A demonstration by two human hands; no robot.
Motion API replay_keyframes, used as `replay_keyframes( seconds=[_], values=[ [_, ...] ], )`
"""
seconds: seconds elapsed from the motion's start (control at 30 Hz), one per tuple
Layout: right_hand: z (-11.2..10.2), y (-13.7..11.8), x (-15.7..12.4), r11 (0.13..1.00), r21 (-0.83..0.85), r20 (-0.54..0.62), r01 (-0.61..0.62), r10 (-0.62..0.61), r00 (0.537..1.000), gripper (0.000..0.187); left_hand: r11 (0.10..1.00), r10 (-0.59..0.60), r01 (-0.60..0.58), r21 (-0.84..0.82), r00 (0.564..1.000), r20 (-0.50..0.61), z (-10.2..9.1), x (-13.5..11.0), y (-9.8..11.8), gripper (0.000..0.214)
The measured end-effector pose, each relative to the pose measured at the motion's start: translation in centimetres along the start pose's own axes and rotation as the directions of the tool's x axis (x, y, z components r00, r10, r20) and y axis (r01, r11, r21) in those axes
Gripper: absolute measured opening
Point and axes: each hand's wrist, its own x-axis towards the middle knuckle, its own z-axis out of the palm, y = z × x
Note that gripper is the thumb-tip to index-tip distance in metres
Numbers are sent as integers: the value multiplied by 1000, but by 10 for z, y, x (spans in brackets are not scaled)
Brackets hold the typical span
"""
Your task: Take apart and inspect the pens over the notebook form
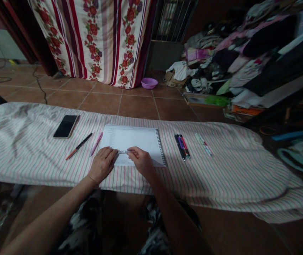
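A spiral notebook (138, 136) lies open on the striped cloth, its coil on the right side and faint marks along its left part. My right hand (142, 162) pinches a slim, pale pen (124, 152), held nearly level just over the page. The pen's other end reaches the fingertips of my left hand (103, 162); whether they grip it is unclear. That left hand lies palm down over the notebook's lower left corner, fingers stretched out. Left of it are a pink pen (96, 144) and a dark pen with an orange end (79, 146).
A phone (66, 126) rests at the cloth's left. Right of the notebook lie several dark and coloured pens (182, 146) and a whitish pen (203, 144). Beyond are a floral curtain (108, 42), a purple basin (149, 83) and heaped clothes (220, 60).
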Motion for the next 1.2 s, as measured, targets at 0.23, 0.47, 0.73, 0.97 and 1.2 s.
replay_keyframes(
  seconds=[0.23, 0.47, 0.73, 0.97, 1.2],
  values=[
    [1, 0, -1, 999, -40, -15, 15, -16, 1000, 19, 1000, 5, -5, -4, 1000, -17, -2, 2, 0, 22],
    [0, 1, -1, 998, -55, 3, 14, -13, 1000, 15, 1000, -1, 1, -6, 1000, 1, 1, 0, -1, 22],
    [-1, 1, -1, 998, -49, -11, 29, -29, 1000, 19, 1000, -5, 5, -16, 1000, 2, 0, 0, -1, 21],
    [0, 1, -1, 998, -57, -6, 5, -6, 1000, 20, 1000, -2, 2, -16, 1000, -15, -1, 2, 0, 20],
    [-2, -5, -1, 997, -69, 6, 21, -20, 1000, 18, 999, -20, 20, -36, 1000, 9, 0, 0, -1, 23]
  ],
)
